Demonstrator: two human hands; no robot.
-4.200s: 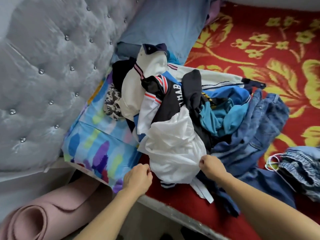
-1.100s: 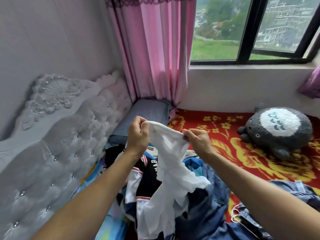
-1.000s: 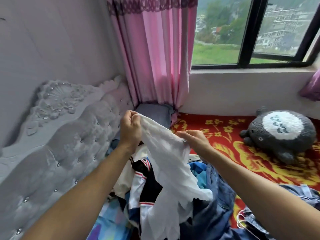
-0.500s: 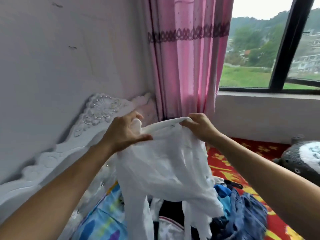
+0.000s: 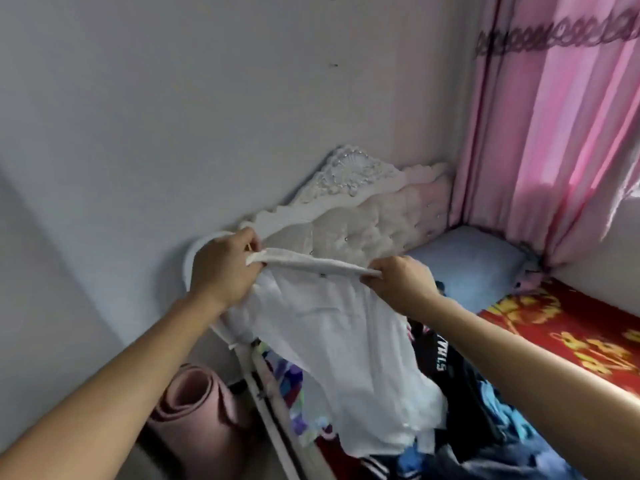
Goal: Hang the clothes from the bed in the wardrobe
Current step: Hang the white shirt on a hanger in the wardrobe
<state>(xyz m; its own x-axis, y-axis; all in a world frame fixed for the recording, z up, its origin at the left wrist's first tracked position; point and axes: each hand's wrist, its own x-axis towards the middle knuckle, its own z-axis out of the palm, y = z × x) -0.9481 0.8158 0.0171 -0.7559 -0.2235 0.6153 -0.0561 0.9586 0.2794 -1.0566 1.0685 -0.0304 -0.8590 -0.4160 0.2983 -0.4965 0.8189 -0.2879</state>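
My left hand (image 5: 221, 271) and right hand (image 5: 398, 282) each pinch one end of the white garment (image 5: 332, 327), top edge stretched level between them; its body hangs below, over the clothes pile (image 5: 450, 372) on the bed (image 5: 571, 327)

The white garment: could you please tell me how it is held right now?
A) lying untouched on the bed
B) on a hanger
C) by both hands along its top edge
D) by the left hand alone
C: the left hand and right hand each pinch one end of the top band of the white garment.
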